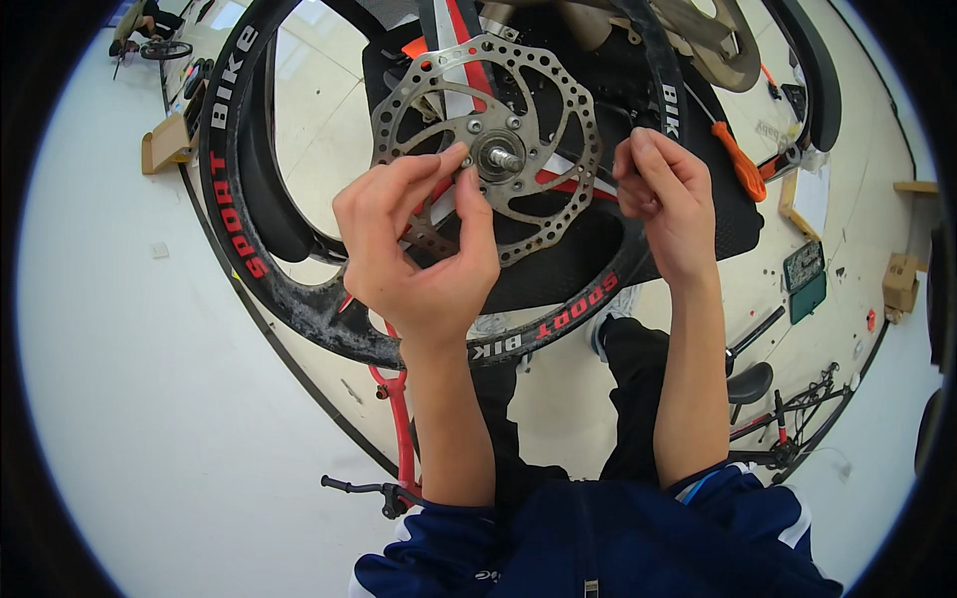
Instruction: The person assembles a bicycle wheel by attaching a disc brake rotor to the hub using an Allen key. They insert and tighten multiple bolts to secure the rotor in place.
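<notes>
silver drilled disc (pixel 518 120), blk wheel (pixel 299 289) w/ red+white lettering.

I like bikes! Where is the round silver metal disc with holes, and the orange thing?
Round silver metal disc with holes (pixel 558 204): head view, its lower right ring.
Orange plastic strap (pixel 740 161): head view, its middle.

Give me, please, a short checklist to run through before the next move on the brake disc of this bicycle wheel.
1. Left hand on the work: ok, thumb and forefinger pinch at a bolt hole of the brake disc.
2. Bolt actually in the fingers: cannot tell, too small.
3. Right hand steadying: ok, closed at the black spoke beside the disc.
4. Axle end free: ok, it protrudes uncovered.
5. Wheel supported: cannot tell, its rest is hidden.
6. Other disc holes filled: cannot tell.
</notes>
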Demonstrator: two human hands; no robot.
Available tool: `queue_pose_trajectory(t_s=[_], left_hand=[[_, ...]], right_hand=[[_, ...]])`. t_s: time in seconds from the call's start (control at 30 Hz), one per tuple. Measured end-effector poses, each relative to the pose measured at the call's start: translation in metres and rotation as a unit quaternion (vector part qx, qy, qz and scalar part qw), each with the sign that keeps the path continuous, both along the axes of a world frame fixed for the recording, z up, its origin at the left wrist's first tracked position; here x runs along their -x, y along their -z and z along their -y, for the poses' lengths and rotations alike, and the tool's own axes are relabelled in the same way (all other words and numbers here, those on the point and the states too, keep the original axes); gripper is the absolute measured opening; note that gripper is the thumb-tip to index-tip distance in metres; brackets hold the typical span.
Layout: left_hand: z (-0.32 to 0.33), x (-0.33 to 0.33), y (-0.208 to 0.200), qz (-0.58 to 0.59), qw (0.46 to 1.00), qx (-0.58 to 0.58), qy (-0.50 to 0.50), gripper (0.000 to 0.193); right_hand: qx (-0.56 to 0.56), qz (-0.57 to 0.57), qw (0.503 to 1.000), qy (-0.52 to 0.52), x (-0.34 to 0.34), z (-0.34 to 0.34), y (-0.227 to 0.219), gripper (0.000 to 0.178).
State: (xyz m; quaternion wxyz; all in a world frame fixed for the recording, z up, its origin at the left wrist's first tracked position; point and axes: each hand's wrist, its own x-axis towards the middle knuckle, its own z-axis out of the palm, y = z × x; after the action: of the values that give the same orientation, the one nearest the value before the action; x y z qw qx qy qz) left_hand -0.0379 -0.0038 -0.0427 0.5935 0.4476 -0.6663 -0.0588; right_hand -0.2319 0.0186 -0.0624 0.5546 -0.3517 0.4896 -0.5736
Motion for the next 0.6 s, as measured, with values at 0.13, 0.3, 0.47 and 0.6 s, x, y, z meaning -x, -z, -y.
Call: queue_pose_trajectory(t_s=[0.13, 0.3, 0.47, 0.6], left_hand=[[-0.001, 0.002, 0.003, -0.013, 1.000, -0.005, 0.000, 0.033], [-0.001, 0.001, 0.007, 0.030, 0.999, 0.021, -0.013, 0.031], [0.002, -0.002, 0.007, 0.046, 0.998, 0.047, -0.014, 0.032], [0.001, -0.002, 0.008, 0.031, 0.998, 0.043, -0.020, 0.032]], right_hand=[[0.016, 0.031, 0.999, 0.020, 0.004, 0.000, -0.001, 0.034], [0.031, 0.029, 0.999, 0.016, 0.004, -0.002, -0.005, 0.031], [0.230, -0.048, 0.966, 0.105, -0.009, 0.005, -0.047, 0.020], [0.280, -0.163, 0.945, 0.045, -0.028, 0.019, -0.080, 0.020]])
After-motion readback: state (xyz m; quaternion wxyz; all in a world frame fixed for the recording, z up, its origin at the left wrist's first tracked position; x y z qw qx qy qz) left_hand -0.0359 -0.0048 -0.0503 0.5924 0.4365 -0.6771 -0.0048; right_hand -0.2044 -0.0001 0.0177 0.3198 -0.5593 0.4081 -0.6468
